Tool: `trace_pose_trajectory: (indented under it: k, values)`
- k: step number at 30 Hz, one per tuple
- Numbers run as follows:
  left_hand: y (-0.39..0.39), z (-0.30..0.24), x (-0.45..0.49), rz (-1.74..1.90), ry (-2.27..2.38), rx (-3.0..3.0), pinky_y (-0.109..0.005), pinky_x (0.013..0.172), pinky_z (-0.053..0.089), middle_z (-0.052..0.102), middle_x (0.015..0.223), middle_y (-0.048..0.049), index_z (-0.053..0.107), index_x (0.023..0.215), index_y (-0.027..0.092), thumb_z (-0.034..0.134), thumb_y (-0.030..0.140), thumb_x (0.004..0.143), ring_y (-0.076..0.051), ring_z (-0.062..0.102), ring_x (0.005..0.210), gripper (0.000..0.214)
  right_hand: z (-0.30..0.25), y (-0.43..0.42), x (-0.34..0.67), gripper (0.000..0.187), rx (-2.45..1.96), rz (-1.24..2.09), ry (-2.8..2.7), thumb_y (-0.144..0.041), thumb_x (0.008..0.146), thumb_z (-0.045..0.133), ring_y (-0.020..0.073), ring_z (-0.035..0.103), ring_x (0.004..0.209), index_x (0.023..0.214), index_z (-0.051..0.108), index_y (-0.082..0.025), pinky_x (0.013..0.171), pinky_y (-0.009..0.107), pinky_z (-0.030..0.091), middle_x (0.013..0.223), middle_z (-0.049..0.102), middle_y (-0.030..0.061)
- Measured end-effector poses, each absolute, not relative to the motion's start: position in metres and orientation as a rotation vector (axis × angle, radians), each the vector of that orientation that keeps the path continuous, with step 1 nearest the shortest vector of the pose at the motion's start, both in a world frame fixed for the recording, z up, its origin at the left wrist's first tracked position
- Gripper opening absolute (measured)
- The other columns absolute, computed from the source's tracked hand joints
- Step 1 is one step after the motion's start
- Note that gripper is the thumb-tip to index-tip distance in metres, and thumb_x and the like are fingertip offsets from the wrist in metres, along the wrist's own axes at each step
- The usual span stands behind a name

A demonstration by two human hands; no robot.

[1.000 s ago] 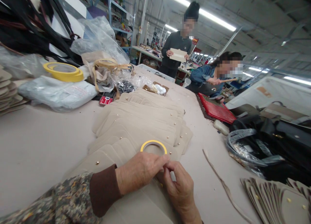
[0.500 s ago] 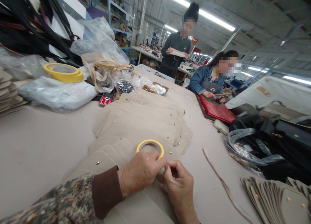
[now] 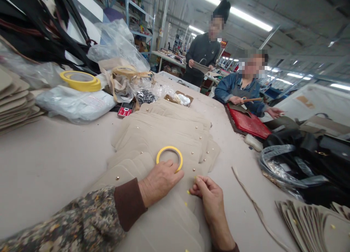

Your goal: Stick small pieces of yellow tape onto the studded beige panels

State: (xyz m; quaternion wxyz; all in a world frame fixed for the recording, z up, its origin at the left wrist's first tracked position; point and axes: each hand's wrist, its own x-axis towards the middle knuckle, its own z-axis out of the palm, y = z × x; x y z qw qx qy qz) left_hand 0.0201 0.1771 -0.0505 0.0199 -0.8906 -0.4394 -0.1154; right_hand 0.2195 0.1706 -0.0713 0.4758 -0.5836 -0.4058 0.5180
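My left hand (image 3: 162,182) is closed on a roll of yellow tape (image 3: 170,148), its fingers over the near rim. The roll is tilted up above a spread of overlapping beige panels (image 3: 161,124) with small metal studs. To the right, my right hand (image 3: 210,195) pinches thumb against forefinger, and a tiny yellow bit of tape (image 3: 195,177) shows at the fingertips. Beside these fingers, small yellow tape pieces (image 3: 188,192) are on the panels' right edge. A gap lies between my two hands.
More yellow tape rolls (image 3: 82,82) rest on a plastic-wrapped package (image 3: 78,104) at left. Stacked beige panels (image 3: 16,102) stand far left, others (image 3: 308,223) lower right. A strap (image 3: 254,204), black bags (image 3: 306,161) and a red board (image 3: 246,121) lie right. Two co-workers stand beyond.
My right hand has moved away from the tape roll to the right, down at the panel edge. My left hand and the roll have shifted slightly up. The seated-looking co-worker's arm now reaches right.
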Motion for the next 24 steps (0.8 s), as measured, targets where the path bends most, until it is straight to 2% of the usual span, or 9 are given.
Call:
trace_pose_trajectory:
  k: [5, 12, 18, 24]
  values:
    - [0.163, -0.049, 0.013, -0.262, -1.312, -2.853, -0.034, 0.065, 0.044, 0.06, 0.086, -0.0056, 0.055, 0.085, 0.018, 0.056, 0.014, 0.092, -0.023, 0.055, 0.078, 0.007, -0.071, 0.169, 0.223, 0.042, -1.441, 1.335, -1.02, -0.05, 0.06, 0.083, 0.0116, 0.059, 0.048, 0.072, 0.066, -0.014, 0.052, 0.023, 0.053, 0.054, 0.062, -0.0016]
    - [0.154, -0.052, 0.004, -0.367, -1.303, -2.892, -0.034, 0.067, 0.044, 0.06, 0.088, -0.0037, 0.054, 0.086, 0.018, 0.058, 0.015, 0.091, -0.021, 0.054, 0.08, 0.007, -0.066, 0.168, 0.218, 0.042, -1.555, 1.273, -1.276, -0.055, 0.067, 0.075, 0.0099, 0.053, 0.043, 0.071, 0.066, -0.014, 0.044, 0.02, 0.046, 0.053, 0.06, -0.001]
    - [0.153, -0.05, 0.005, -0.383, -1.33, -2.895, -0.034, 0.066, 0.045, 0.06, 0.087, -0.0042, 0.054, 0.087, 0.018, 0.057, 0.015, 0.091, -0.022, 0.054, 0.081, 0.007, -0.063, 0.167, 0.206, 0.035, -1.721, 1.022, -1.476, -0.051, 0.077, 0.062, 0.0099, 0.049, 0.041, 0.071, 0.064, -0.017, 0.039, 0.019, 0.042, 0.05, 0.054, -0.0043]
    - [0.153, -0.051, 0.006, -0.386, -1.322, -2.897, -0.034, 0.066, 0.045, 0.06, 0.088, -0.0047, 0.054, 0.087, 0.018, 0.055, 0.014, 0.093, -0.022, 0.053, 0.08, 0.006, -0.069, 0.17, 0.204, 0.034, -1.773, 0.836, -1.623, -0.052, 0.079, 0.059, 0.0123, 0.052, 0.042, 0.074, 0.065, -0.018, 0.038, 0.021, 0.044, 0.052, 0.059, -0.0016]
